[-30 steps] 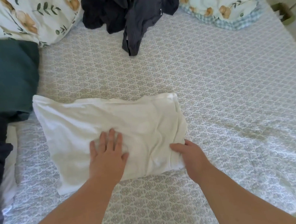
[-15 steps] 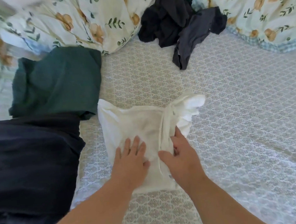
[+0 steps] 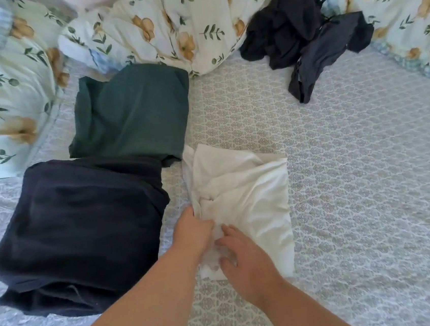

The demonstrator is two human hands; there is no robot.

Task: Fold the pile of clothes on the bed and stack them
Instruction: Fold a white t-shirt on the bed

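Note:
A white garment [image 3: 249, 199], folded into a small rectangle, lies on the patterned bed sheet [image 3: 357, 187] in the middle. My left hand [image 3: 193, 230] has its fingers tucked under the garment's near left edge and grips it. My right hand [image 3: 243, 262] rests on the near edge beside it, fingers curled into the cloth. Left of the white garment sits a folded navy stack [image 3: 83, 229], with a folded dark green garment [image 3: 131, 113] behind it. A heap of unfolded dark clothes [image 3: 304, 36] lies at the far right.
A floral duvet [image 3: 162, 22] is bunched along the far side and the left of the bed. Bare sheet stretches to the right of the white garment.
The right half of the white garment has been folded over to the left, halving its width. Both hands have come together at its near left edge. The view has swung left.

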